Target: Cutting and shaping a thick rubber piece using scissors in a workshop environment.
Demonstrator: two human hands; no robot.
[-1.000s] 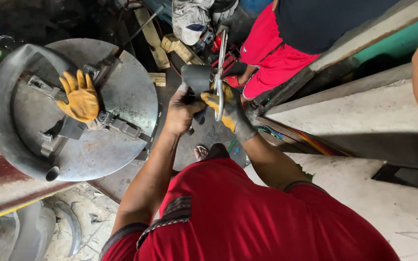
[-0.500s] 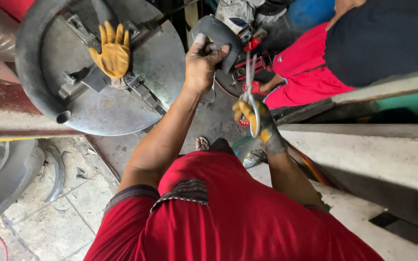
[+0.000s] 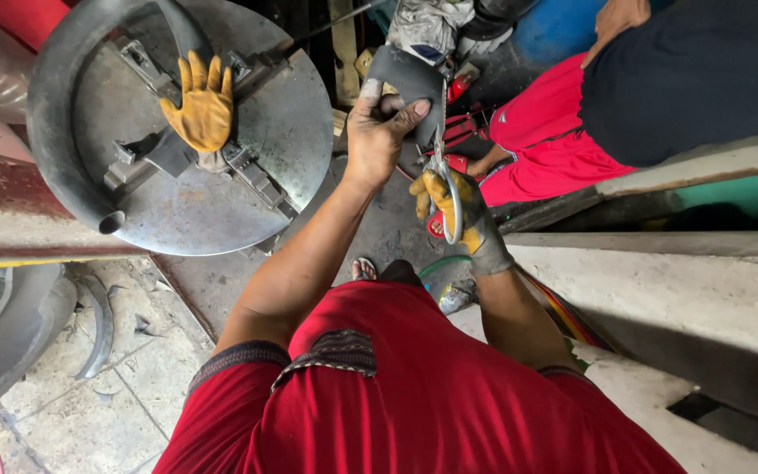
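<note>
The bare left hand (image 3: 379,132) is closed on a dark rubber piece (image 3: 410,83), thumb on top and fingers wrapped under its lower edge, holding it up in front of the person. The right hand (image 3: 454,211), in a grey and yellow glove, grips the handles of scissors (image 3: 443,175), whose blades run up along the right edge of the rubber piece. To the left, a round metal disc (image 3: 282,123) carries a clamp, and a spare yellow glove (image 3: 199,110) lies on it. Another person in red shorts (image 3: 546,149) sits beyond the hands, close by.
</note>
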